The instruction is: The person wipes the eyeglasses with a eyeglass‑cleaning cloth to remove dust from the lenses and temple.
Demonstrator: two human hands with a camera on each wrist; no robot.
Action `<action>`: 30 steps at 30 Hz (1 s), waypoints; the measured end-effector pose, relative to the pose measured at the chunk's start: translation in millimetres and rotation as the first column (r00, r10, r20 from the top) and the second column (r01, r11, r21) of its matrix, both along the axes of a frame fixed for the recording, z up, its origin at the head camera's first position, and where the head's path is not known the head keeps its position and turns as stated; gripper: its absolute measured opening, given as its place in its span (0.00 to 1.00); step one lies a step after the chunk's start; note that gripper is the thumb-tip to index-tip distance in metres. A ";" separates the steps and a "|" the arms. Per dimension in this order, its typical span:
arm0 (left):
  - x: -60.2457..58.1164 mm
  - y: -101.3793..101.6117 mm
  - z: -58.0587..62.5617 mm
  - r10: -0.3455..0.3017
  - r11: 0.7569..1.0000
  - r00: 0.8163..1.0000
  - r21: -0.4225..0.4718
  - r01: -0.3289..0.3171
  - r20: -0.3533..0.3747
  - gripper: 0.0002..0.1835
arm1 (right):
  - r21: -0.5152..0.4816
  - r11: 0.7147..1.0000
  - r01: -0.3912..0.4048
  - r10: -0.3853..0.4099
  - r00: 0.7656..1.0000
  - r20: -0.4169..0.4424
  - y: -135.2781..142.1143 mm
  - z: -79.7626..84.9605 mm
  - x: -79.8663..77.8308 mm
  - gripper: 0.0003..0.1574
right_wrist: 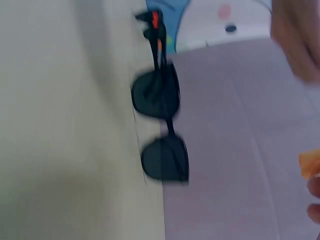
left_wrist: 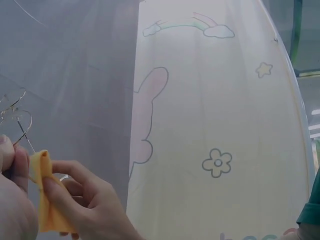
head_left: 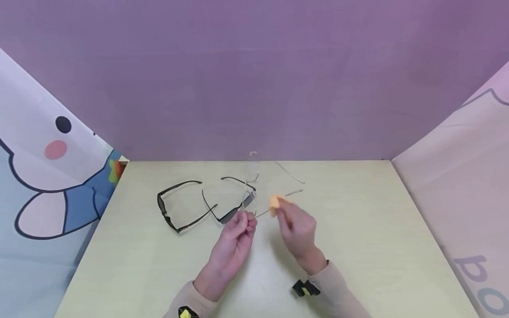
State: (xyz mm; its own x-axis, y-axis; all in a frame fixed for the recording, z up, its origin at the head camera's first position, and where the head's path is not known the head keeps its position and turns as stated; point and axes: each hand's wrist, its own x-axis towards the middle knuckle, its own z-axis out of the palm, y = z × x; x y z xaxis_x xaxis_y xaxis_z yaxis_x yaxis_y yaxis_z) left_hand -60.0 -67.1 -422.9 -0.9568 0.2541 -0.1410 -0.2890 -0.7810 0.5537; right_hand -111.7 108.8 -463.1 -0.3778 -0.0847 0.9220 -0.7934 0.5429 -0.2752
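My left hand point(head_left: 232, 245) holds a pair of thin wire-rimmed eyeglasses point(head_left: 252, 168) at the near end of the frame, between thumb and fingers. The glasses are raised over the table, clear lenses one beyond the other, both temples pointing right. My right hand point(head_left: 298, 225) pinches a folded orange-yellow cloth point(head_left: 274, 204) round the near temple, about midway along it. In the left wrist view the cloth point(left_wrist: 47, 200) hangs down from the right fingers, close beside the left fingertips. The temple section inside the cloth is hidden.
Dark-lensed sunglasses point(head_left: 229, 215) lie on the table point(head_left: 377, 247) just beyond my left hand, partly behind the wire glasses. Left of them lies another black-framed pair point(head_left: 161, 205), temples unfolded, one crossing the sunglasses' temple. A purple backdrop point(head_left: 254, 88) rises behind the table.
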 end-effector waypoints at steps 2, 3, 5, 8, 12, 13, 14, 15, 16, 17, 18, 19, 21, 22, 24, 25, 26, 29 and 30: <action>-0.1 0.6 0.7 0.003 1.000 1.000 0.002 -0.003 0.010 0.06 | 0.057 0.995 -0.084 0.083 0.996 0.012 -5.7 -0.3 5.5 0.14; -0.4 0.5 1.0 0.005 1.000 1.000 0.002 -0.005 0.011 0.06 | 0.083 0.990 -0.113 0.112 0.994 0.014 -7.5 -0.2 7.4 0.14; -0.8 -0.9 1.3 0.008 1.000 1.000 -0.014 -0.008 0.005 0.06 | 0.109 0.985 -0.135 0.133 0.991 0.025 -7.7 0.9 8.0 0.14; -0.5 -5.6 1.0 0.021 0.997 1.000 -0.068 -0.023 -0.020 0.08 | 0.083 0.994 -0.070 0.065 0.996 0.062 0.5 3.9 2.1 0.14; 0.7 -12.3 -0.3 0.043 0.986 0.998 -0.157 -0.051 -0.052 0.12 | 0.073 0.994 0.078 -0.087 0.988 0.128 14.9 6.3 -5.7 0.15; 1.0 -13.2 -0.8 0.047 0.983 0.997 -0.176 -0.057 -0.058 0.13 | 0.080 0.992 0.103 -0.113 0.984 0.135 16.5 6.4 -6.1 0.14; 1.1 -13.6 -1.5 0.051 0.978 0.996 -0.197 -0.063 -0.069 0.13 | 0.086 0.990 0.116 -0.127 0.982 0.140 16.7 6.2 -5.8 0.14; 1.1 -13.4 -1.9 0.052 0.974 0.995 -0.216 -0.069 -0.084 0.13 | 0.081 0.991 0.106 -0.118 0.982 0.149 15.6 6.0 -4.7 0.14; 1.1 -13.0 -2.2 0.052 0.971 0.994 -0.229 -0.074 -0.100 0.13 | 0.072 0.994 0.081 -0.092 0.983 0.162 13.1 5.7 -3.0 0.14; 0.9 -12.5 -2.4 0.050 0.968 0.992 -0.239 -0.077 -0.120 0.13 | 0.066 0.997 0.043 -0.054 0.983 0.173 9.4 5.5 -0.6 0.14; 0.8 -11.5 -2.4 0.048 0.965 0.989 -0.250 -0.082 -0.139 0.13 | 0.059 0.998 -0.002 -0.009 0.983 0.184 5.2 5.4 2.5 0.14; 0.9 -10.6 -2.1 0.047 0.963 0.987 -0.256 -0.086 -0.155 0.12 | 0.046 0.997 -0.054 0.044 0.978 0.204 0.6 5.5 5.8 0.14; 1.4 -9.3 -1.3 0.040 0.961 0.983 -0.262 -0.087 -0.179 0.12 | 0.029 0.988 -0.152 0.141 0.962 0.235 -7.1 6.3 12.6 0.16; 1.8 -9.1 -0.8 0.039 0.961 0.982 -0.261 -0.087 -0.185 0.11 | 0.030 0.981 -0.191 0.178 0.954 0.243 -9.6 7.1 15.0 0.16; 3.3 -9.5 0.2 0.044 0.961 0.980 -0.262 -0.095 -0.193 0.11 | 0.042 0.976 -0.216 0.201 0.952 0.230 -11.0 8.7 16.3 0.17; 4.0 -10.2 0.5 0.049 0.961 0.979 -0.260 -0.100 -0.196 0.11 | 0.047 0.978 -0.202 0.187 0.957 0.223 -9.4 9.2 15.1 0.17; 4.7 -11.1 0.8 0.052 0.960 0.978 -0.260 -0.105 -0.201 0.11 | 0.058 0.983 -0.174 0.159 0.966 0.206 -6.6 9.3 12.8 0.16; 6.2 -13.8 0.7 0.060 0.958 0.975 -0.262 -0.117 -0.215 0.11 | 0.098 0.995 -0.022 0.005 0.986 0.164 6.3 7.4 3.5 0.13; 6.5 -14.7 0.3 0.060 0.957 0.974 -0.264 -0.118 -0.217 0.11 | 0.106 0.994 0.032 -0.049 0.985 0.164 10.9 6.1 1.0 0.12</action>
